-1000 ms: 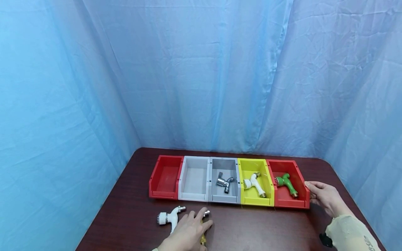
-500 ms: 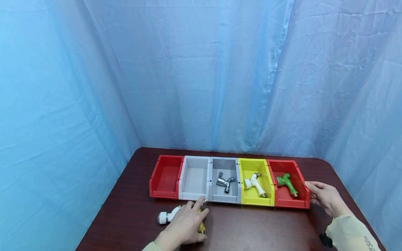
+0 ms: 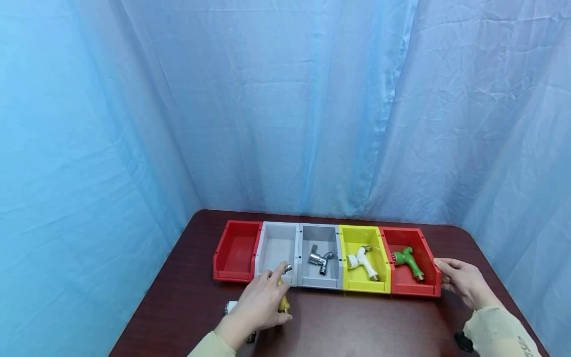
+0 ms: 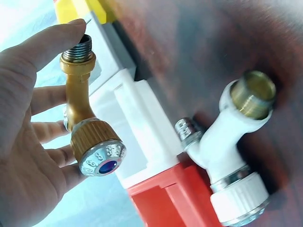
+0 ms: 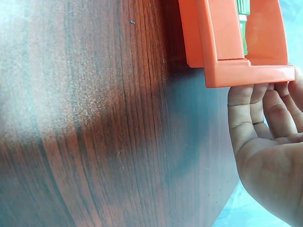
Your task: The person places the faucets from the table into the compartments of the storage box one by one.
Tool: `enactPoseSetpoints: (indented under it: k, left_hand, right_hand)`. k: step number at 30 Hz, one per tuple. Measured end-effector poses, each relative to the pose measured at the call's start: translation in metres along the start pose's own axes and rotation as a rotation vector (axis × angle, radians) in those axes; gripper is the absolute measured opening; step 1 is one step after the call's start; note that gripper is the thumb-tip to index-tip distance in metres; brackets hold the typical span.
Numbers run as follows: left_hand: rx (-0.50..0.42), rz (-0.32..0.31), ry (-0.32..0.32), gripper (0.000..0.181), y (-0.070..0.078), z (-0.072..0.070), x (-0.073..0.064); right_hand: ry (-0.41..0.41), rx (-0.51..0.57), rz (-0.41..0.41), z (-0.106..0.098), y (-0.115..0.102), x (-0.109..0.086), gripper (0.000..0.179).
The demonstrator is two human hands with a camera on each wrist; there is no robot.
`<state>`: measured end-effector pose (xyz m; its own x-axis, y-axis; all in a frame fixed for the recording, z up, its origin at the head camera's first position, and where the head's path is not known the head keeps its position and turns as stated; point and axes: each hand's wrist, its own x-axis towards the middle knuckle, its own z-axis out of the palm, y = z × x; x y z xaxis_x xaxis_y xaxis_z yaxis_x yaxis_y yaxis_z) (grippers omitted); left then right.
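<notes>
My left hand (image 3: 260, 300) holds a yellow water tap (image 3: 283, 301) over the front edge of the white bin (image 3: 277, 243). In the left wrist view the thumb is at the tap's threaded end, and its ribbed knob (image 4: 97, 142) points away from the thumb. A white tap (image 4: 227, 142) lies on the table below this hand, mostly hidden in the head view. My right hand (image 3: 466, 283) grips the outer side wall of the right-hand red bin (image 3: 412, 290), which contains a green tap (image 3: 408, 260).
Several bins stand joined in a row on the dark wooden table (image 3: 357, 322). The grey bin holds a chrome tap (image 3: 320, 259), the yellow bin a white tap (image 3: 363, 263). Another red bin (image 3: 234, 275) ends the row at left. Blue curtains (image 3: 285, 109) hang behind and beside the table.
My left hand has lifted the yellow tap and carried it forward from the table to the white bin's front. The right hand stays at the red bin.
</notes>
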<state>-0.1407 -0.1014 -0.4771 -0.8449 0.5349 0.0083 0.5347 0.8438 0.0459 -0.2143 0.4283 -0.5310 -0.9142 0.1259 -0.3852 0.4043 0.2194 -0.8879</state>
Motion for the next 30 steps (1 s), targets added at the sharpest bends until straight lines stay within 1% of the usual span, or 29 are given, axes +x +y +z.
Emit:
enactPoseSetpoints:
  k: [5, 11, 15, 22, 27, 30]
  left_hand:
    - [0.008, 0.012, 0.090, 0.067, -0.004, -0.008, 0.005]
    - [0.005, 0.019, 0.175, 0.069, -0.008, -0.015, 0.009]
    - [0.026, 0.032, 0.226, 0.069, -0.010, -0.017, 0.010]
    - [0.086, 0.058, 0.274, 0.070, -0.018, -0.018, 0.013]
    - [0.125, 0.080, 0.299, 0.071, -0.024, -0.019, 0.018]
    - [0.143, 0.082, 0.306, 0.071, -0.027, -0.018, 0.022]
  right_hand:
    - [-0.006, 0.015, 0.005, 0.000, -0.001, 0.000, 0.053]
    - [-0.005, 0.016, 0.027, 0.000, -0.003, 0.001, 0.061]
    - [0.000, 0.019, 0.027, 0.001, -0.003, 0.000, 0.062]
    - [0.000, 0.035, 0.020, 0.001, -0.004, -0.001, 0.050]
    - [0.000, 0.030, 0.022, 0.001, -0.004, -0.001, 0.054]
    - [0.000, 0.013, 0.028, 0.001, -0.005, -0.001, 0.058]
